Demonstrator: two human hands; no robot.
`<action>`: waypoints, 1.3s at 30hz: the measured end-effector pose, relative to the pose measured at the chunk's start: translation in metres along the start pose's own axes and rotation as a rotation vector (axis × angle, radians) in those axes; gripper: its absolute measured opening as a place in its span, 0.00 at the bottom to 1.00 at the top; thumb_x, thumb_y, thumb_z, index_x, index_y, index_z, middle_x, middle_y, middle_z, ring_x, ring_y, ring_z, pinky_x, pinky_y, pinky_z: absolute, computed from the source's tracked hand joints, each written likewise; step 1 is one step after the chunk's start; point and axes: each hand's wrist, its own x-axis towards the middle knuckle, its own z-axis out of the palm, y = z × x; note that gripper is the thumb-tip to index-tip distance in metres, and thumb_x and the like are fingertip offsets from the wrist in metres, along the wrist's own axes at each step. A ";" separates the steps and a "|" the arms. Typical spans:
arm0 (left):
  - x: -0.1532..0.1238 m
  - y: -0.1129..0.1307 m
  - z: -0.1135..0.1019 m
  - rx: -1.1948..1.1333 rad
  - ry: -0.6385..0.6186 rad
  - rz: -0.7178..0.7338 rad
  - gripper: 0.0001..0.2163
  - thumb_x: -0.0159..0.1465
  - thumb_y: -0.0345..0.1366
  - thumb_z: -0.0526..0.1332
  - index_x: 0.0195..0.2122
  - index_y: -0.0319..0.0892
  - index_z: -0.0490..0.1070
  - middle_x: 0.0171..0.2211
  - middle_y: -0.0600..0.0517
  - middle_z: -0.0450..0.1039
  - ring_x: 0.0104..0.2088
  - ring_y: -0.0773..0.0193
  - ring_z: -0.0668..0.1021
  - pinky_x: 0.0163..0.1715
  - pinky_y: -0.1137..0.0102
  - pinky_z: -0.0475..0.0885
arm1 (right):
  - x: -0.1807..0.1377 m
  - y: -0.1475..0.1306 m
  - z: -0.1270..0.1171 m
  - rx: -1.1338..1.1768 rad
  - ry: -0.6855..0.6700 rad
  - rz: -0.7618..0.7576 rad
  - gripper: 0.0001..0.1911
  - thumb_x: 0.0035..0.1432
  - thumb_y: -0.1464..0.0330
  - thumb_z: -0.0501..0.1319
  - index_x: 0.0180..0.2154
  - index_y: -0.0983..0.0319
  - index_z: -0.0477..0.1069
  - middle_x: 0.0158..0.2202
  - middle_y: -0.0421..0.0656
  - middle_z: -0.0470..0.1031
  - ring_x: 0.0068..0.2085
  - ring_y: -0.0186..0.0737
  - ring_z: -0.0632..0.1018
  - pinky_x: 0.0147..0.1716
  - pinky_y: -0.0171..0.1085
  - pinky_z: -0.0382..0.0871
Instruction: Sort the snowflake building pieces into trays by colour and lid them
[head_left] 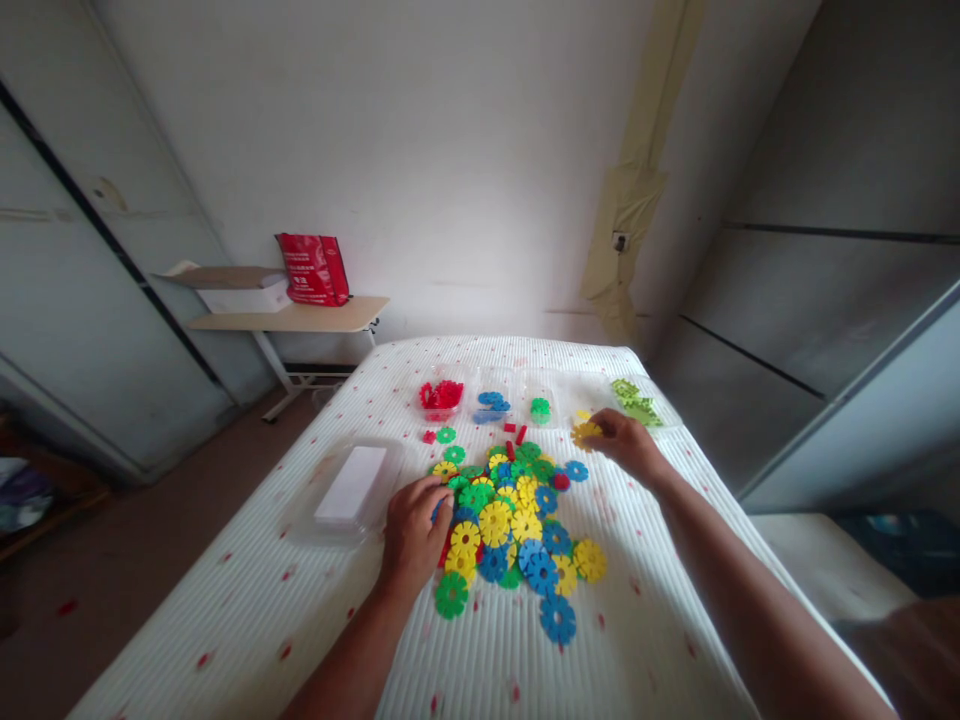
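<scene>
A pile of notched plastic snowflake discs in yellow, blue, green and red lies on the bed. My left hand is at the pile's left edge, with thumb and fingers closed around a blue snowflake disc that is mostly covered. Farther forward on the right, my right hand pinches a yellow snowflake disc close to another yellow piece at the back. Clear tubs in a row hold red pieces, blue discs and green discs. Light green pieces sit at the right end.
A clear plastic box with a white rectangular block lies left of the pile. Small red blocks are scattered behind the pile. Beyond the bed, a side table carries a red bag and a white box.
</scene>
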 end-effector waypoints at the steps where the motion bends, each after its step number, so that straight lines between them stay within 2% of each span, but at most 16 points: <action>1: 0.000 0.000 0.000 0.001 0.003 -0.004 0.10 0.62 0.35 0.53 0.35 0.43 0.73 0.41 0.48 0.72 0.42 0.58 0.73 0.45 0.60 0.69 | 0.011 0.001 -0.005 -0.076 0.083 0.010 0.10 0.42 0.65 0.61 0.29 0.62 0.68 0.24 0.38 0.71 0.26 0.34 0.70 0.26 0.33 0.62; 5: -0.001 0.000 0.000 0.008 0.011 -0.005 0.09 0.61 0.35 0.53 0.35 0.43 0.73 0.41 0.48 0.72 0.42 0.58 0.73 0.44 0.61 0.69 | 0.043 0.007 -0.014 -0.278 0.289 0.043 0.12 0.42 0.68 0.60 0.34 0.62 0.71 0.31 0.42 0.75 0.28 0.36 0.72 0.30 0.35 0.65; 9: 0.000 0.002 -0.001 0.010 0.026 0.006 0.09 0.61 0.36 0.53 0.34 0.44 0.73 0.39 0.49 0.73 0.41 0.59 0.74 0.43 0.62 0.69 | 0.039 0.014 -0.006 -0.301 0.385 -0.011 0.15 0.45 0.68 0.58 0.37 0.64 0.71 0.38 0.47 0.75 0.27 0.35 0.73 0.32 0.36 0.66; 14: 0.000 0.005 -0.003 -0.002 0.009 -0.010 0.09 0.62 0.35 0.53 0.35 0.43 0.73 0.40 0.48 0.72 0.41 0.59 0.74 0.44 0.61 0.69 | -0.002 0.028 0.012 -0.285 0.255 -0.177 0.12 0.51 0.66 0.52 0.31 0.63 0.72 0.31 0.46 0.75 0.28 0.37 0.74 0.30 0.35 0.66; 19: 0.001 0.008 -0.005 -0.008 0.020 -0.025 0.08 0.61 0.34 0.53 0.34 0.44 0.73 0.40 0.49 0.73 0.42 0.59 0.74 0.44 0.61 0.69 | -0.031 0.047 0.025 -0.291 0.136 -0.146 0.12 0.51 0.63 0.51 0.28 0.60 0.71 0.29 0.44 0.75 0.30 0.39 0.75 0.32 0.36 0.67; 24: 0.001 0.011 -0.007 -0.002 0.031 -0.021 0.08 0.61 0.33 0.54 0.34 0.44 0.73 0.39 0.50 0.73 0.42 0.60 0.74 0.43 0.62 0.69 | -0.033 0.054 0.032 -0.250 0.117 -0.096 0.13 0.52 0.62 0.51 0.30 0.60 0.71 0.31 0.44 0.76 0.32 0.40 0.75 0.35 0.36 0.67; 39: -0.001 0.006 -0.005 -0.019 0.026 -0.024 0.09 0.61 0.33 0.53 0.35 0.44 0.72 0.40 0.49 0.73 0.43 0.60 0.74 0.45 0.61 0.68 | -0.030 0.044 0.039 -0.242 0.082 -0.127 0.13 0.53 0.63 0.51 0.32 0.60 0.71 0.32 0.44 0.76 0.33 0.40 0.75 0.35 0.37 0.67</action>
